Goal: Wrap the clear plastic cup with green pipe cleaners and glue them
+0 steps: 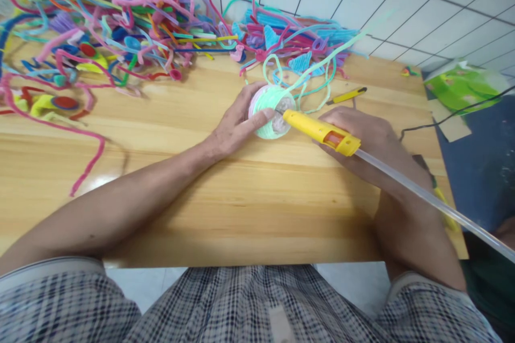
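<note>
My left hand [237, 123] is closed around a round piece wrapped in mint-green and pale pink pipe cleaner [269, 97], its thumb pressed on the near face. Greyish, clear-looking material shows in the middle of that face. A loose mint-green strand rises from the piece toward the upper right. In my right hand [358, 128] is a yellow hot glue gun [309, 127], with a long clear glue stick [422, 195] sticking out of its back. The nozzle points at the face of the piece beside my left thumb; whether it touches I cannot tell.
Many coloured pipe cleaners [120, 37] lie heaped along the back and left. A yellow utility knife [346, 96] rests behind my right hand. Yellow-handled pliers or cutters [442, 203] lie partly hidden by my right arm. A black cord [450, 118] crosses the right edge near a green bag [462, 86].
</note>
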### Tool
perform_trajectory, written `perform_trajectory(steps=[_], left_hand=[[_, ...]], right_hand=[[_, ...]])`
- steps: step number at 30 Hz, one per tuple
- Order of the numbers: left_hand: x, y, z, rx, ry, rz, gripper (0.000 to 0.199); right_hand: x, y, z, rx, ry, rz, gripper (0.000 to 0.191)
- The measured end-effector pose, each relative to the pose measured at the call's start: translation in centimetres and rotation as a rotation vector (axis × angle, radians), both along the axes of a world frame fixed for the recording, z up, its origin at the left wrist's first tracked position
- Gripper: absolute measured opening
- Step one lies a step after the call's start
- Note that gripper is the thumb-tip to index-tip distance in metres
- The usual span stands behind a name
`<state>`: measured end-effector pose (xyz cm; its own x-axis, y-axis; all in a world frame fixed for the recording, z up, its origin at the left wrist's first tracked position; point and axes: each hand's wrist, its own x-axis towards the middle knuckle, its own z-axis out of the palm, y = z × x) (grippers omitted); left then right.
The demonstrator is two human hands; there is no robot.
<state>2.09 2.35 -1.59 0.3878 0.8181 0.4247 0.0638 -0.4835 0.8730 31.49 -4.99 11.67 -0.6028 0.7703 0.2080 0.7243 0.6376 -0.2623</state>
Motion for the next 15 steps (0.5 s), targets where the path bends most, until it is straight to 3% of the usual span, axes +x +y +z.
perform_trajectory(steps=[15], left_hand=[[0.08,-0.07,0.1,-0.01,-0.014,0.004,0.073]], right_hand=[[-0.51,-0.26,0.2,-0.003,-0.037,-0.037,0.011]])
